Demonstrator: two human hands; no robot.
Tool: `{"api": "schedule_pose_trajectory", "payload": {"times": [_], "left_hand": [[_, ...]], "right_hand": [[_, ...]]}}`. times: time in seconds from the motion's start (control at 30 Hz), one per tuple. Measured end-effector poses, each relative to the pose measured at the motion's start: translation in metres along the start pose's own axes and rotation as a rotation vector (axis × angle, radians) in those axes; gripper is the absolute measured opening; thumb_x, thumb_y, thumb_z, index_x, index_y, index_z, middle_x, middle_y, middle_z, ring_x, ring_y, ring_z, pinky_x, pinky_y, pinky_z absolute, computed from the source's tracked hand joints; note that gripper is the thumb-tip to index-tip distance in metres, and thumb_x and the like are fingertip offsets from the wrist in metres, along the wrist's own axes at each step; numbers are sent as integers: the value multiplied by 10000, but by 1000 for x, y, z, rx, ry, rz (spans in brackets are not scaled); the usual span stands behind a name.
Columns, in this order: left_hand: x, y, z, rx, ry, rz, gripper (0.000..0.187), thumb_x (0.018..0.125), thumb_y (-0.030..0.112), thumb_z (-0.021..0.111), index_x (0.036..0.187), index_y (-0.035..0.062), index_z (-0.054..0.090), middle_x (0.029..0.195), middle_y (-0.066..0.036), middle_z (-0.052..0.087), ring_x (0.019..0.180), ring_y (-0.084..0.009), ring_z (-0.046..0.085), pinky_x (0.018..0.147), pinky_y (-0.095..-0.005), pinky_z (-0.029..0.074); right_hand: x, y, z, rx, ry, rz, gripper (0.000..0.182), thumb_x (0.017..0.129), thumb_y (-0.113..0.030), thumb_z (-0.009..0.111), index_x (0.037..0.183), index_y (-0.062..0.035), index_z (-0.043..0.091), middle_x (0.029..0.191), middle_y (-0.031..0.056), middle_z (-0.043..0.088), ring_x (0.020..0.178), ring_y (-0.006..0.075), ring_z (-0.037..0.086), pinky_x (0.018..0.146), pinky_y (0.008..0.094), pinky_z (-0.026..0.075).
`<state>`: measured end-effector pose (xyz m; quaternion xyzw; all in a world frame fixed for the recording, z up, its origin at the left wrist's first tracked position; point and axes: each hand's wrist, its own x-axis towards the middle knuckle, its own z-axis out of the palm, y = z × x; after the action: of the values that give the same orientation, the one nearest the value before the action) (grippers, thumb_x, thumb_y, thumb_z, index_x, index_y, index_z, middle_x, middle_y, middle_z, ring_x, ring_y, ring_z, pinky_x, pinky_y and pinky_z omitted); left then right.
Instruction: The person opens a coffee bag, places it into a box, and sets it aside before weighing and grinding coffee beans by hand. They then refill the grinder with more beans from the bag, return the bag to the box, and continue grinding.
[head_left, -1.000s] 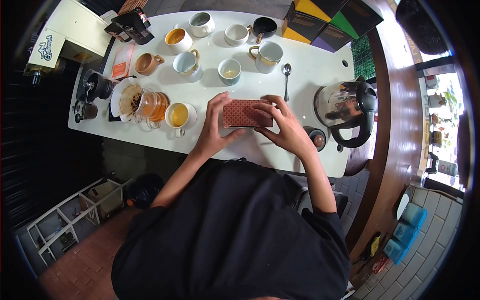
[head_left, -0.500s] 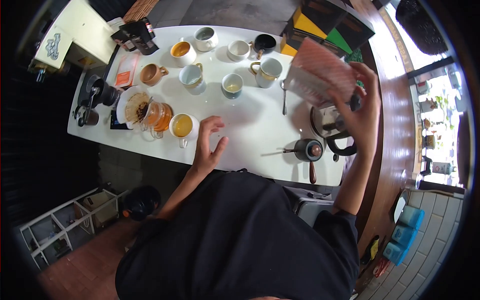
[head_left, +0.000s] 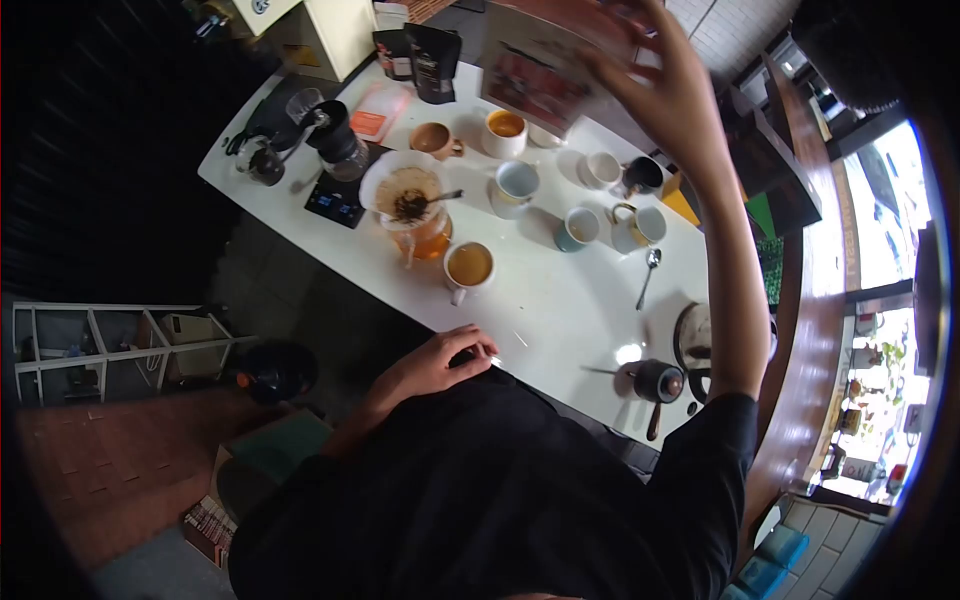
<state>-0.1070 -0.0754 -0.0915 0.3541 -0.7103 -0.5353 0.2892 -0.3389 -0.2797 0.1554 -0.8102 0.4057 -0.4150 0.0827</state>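
Note:
My right hand [head_left: 668, 85] is raised high above the far side of the white table [head_left: 560, 310] and grips a flat patterned box [head_left: 540, 70], blurred, held over the cups. My left hand [head_left: 440, 362] rests at the near table edge with fingers curled; whether it holds anything I cannot tell. Closest to it is a white cup of yellow tea [head_left: 469, 267]. Behind that stands a glass server of amber liquid topped by a filter dripper [head_left: 410, 195].
Several cups [head_left: 580, 228] and a spoon [head_left: 648, 272] stand mid-table. A kettle [head_left: 695, 340] and a small dark pot [head_left: 658, 382] sit at the right end. A scale [head_left: 332, 200], grinder [head_left: 335, 135] and dark bags [head_left: 430, 62] are at the left. A wooden counter [head_left: 800, 330] runs along the right.
My right hand has lifted the patterned box from the table up and across to the far side. My left hand has drawn back to the near edge. The view has swung.

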Motion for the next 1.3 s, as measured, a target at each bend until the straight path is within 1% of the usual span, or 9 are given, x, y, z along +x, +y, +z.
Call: {"api": "schedule_pose_trajectory", "payload": {"times": [0.1,0.17,0.23,0.27,0.3,0.43,0.63,0.8,1.3], "left_hand": [[-31,-28,-33,-27,-38,-86,238,961,203,654,1102,18,607,993,-83,639,907,-159,641,848,-314,505],[-53,-52,-60,-89,-46,-265,241,975,207,645,1135,30,612,1022,-80,662,956,-153,646,873,-326,511],[-72,-73,-89,-58,-65,-279,266,980,234,643,1154,36,609,1028,-70,662,975,-144,635,874,-320,507],[-81,-81,-105,-67,-68,-367,272,979,243,645,1156,39,610,1026,-67,661,982,-145,632,874,-316,505],[-91,-90,-122,-75,-72,-459,278,978,252,646,1157,43,612,1025,-65,661,989,-145,628,874,-313,503],[-121,-125,-192,-73,-109,-524,307,973,289,651,1173,59,612,1032,-65,657,987,-150,624,867,-312,501],[-138,-152,-287,-99,-99,-502,341,965,321,652,1155,41,609,971,-87,665,909,-163,636,823,-308,511],[-150,-165,-329,-67,45,-506,306,973,281,646,1146,31,613,967,-90,668,876,-155,634,800,-302,518],[-169,-200,-375,-143,34,-570,263,1004,238,602,1172,37,590,1029,-68,650,907,-142,651,823,-288,517]], "right_hand": [[72,11,74,12,-114,-226,588,775,-89,762,1273,-8,460,1241,280,564,1073,431,587,944,437,507],[97,-10,120,-78,-55,-263,428,864,-187,654,1216,27,538,1119,271,647,1067,433,606,946,462,494],[142,35,198,-65,-178,-283,491,804,-235,752,1225,-109,533,1143,213,614,1015,377,635,883,442,551],[150,31,214,-89,-178,-307,485,802,-260,736,1206,-109,514,1094,265,579,1036,436,601,933,481,523],[162,40,245,-123,-137,-345,465,826,-202,742,1228,-88,537,1011,230,586,1008,372,597,919,427,519],[189,55,317,-58,-233,-217,477,819,-117,739,1227,-91,493,1126,221,529,1057,383,580,943,424,501],[216,60,372,-43,-421,-180,593,744,-64,776,1245,-132,466,1218,158,506,1159,404,547,981,489,460],[225,41,402,-443,-511,-112,613,734,-37,770,1256,-164,476,1244,60,530,1175,344,526,1004,447,430],[249,69,454,-97,-652,-184,569,725,125,657,1208,-95,455,1194,113,532,1101,353,586,884,417,512]]}}
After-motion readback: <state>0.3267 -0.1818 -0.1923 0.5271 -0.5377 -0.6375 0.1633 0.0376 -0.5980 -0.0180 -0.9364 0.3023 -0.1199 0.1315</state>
